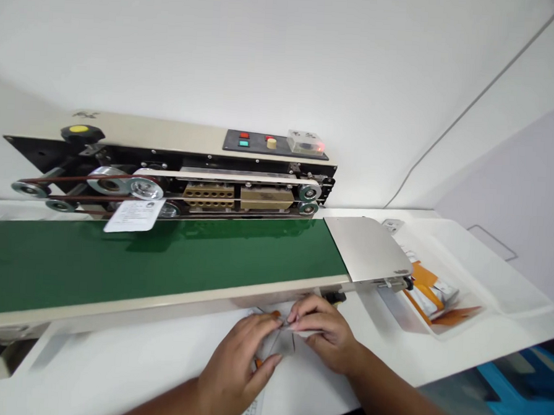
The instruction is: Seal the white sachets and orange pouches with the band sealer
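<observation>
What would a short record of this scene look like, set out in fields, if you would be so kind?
Left hand: left hand pinches a clear plastic bag
Right hand: right hand pinches the same bag
Under hands: printed paper
Machine: sealing machine with green conveyor belt, white card hanging on front
Beside belt: metal plate
Right side: white tray holding orange packets

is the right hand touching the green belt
Apart. The head view shows the right hand below the green conveyor belt, with the cream front rail of the conveyor lying between them.
</observation>
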The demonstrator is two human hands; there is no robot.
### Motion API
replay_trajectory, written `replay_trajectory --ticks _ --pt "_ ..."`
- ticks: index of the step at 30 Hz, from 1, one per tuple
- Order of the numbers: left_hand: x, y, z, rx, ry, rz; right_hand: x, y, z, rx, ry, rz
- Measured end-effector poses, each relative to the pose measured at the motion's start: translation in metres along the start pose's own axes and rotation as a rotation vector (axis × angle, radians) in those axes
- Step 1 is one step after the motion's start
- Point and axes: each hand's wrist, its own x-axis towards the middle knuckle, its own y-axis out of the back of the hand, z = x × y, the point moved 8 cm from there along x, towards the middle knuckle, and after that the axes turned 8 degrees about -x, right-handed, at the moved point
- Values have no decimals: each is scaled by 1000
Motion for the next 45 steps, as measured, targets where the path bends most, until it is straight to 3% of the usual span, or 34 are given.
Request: replay_trajectory --ticks 6,10,13,18,22,30,38,41,45 --pt "4 -3 -2 -52 7 -46 1 -4 1 151 -57 6" --pt "5 8 -2 -126 42 27 -10 4 15 -75 -194 128" --pt "2 15 -5 -216 86 105 -12 7 13 -247 -187 140" --pt "-5 12 -20 -305 208 151 -8 2 5 -296 -74 59" --pt "-3 9 -24 -241 261 120 -15 6 24 -329 -224 113" --pt "4 6 -13 -194 271 52 -25 -3 52 -127 -466 66" --pt "-3 1 -21 -365 304 105 -20 -2 33 219 -343 162" --pt "-7 1 -20 -456 279 133 -8 -8 18 235 -379 47" --pt "-6 -1 -12 -430 184 94 6 -15 -5 -46 -348 -139"
